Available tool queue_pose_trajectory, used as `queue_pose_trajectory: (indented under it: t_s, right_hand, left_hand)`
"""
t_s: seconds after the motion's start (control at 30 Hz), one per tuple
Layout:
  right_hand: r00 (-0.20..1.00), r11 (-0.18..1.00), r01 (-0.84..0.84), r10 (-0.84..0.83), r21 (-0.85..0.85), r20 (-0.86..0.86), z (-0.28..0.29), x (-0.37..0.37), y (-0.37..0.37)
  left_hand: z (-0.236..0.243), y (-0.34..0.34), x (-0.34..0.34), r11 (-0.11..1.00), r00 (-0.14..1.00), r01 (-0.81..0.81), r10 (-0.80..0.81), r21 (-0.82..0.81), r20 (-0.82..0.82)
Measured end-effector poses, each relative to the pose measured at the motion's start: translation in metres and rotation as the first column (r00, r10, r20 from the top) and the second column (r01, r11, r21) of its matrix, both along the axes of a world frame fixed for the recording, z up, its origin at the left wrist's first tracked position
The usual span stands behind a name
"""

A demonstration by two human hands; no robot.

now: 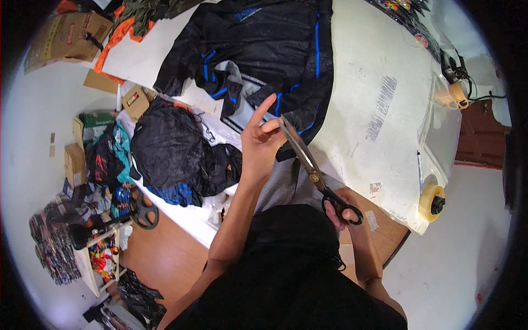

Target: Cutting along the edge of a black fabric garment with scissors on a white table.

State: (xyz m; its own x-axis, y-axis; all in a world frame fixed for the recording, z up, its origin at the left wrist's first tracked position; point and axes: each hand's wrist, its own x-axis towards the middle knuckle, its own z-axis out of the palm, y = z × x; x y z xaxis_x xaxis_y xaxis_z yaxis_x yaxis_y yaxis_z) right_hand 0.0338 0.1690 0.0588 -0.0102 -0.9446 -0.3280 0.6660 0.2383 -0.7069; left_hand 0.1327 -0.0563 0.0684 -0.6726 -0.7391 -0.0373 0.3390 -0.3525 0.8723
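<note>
A black jacket with blue trim and a grey lining lies spread over the white table. My left hand is at its near edge, index finger stretched out and the other fingers bent together by the blade tips. Whatever those fingers pinch, if anything, is too small to make out. In my right hand are large scissors with black handles, my fingers through the loops. Their long blades look nearly closed and point up and left, the tips right beside my left fingers.
A heap of dark garments lies left of the jacket. On the table's right edge sits a roll of clear tape, near a pen. A black handwheel, cardboard boxes and a bin of colourful pieces are at left.
</note>
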Motion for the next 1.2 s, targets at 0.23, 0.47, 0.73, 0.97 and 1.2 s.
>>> queue_pose_trajectory:
  t_s: [0.23,0.47,0.73,0.97,1.2]
  right_hand:
    - [0.997,0.997,0.071,-0.071,-0.033,-0.001,-0.005,-0.001,0.004]
    - [0.996,0.995,0.064,-0.068,-0.078,-0.051,-0.004,-0.013,0.003]
    - [0.989,0.990,0.121,-0.127,-0.071,-0.077,-0.001,-0.016,0.000]
    - [0.990,0.992,0.124,-0.126,-0.039,-0.062,0.003,-0.014,0.001]
    - [0.968,0.981,0.172,-0.150,0.095,-0.200,0.019,-0.010,0.007]
  left_hand:
    - [0.002,0.002,0.000,0.999,0.999,-0.035,0.035,0.040,-0.021]
    - [0.009,0.003,-0.001,0.997,0.999,-0.029,0.031,0.074,-0.025]
    - [0.007,0.004,-0.003,0.996,0.998,-0.028,0.033,0.090,-0.053]
    - [0.009,0.004,-0.001,0.995,0.997,-0.026,0.032,0.094,-0.069]
    - [0.009,0.005,0.002,0.995,0.998,-0.067,0.068,0.078,-0.012]
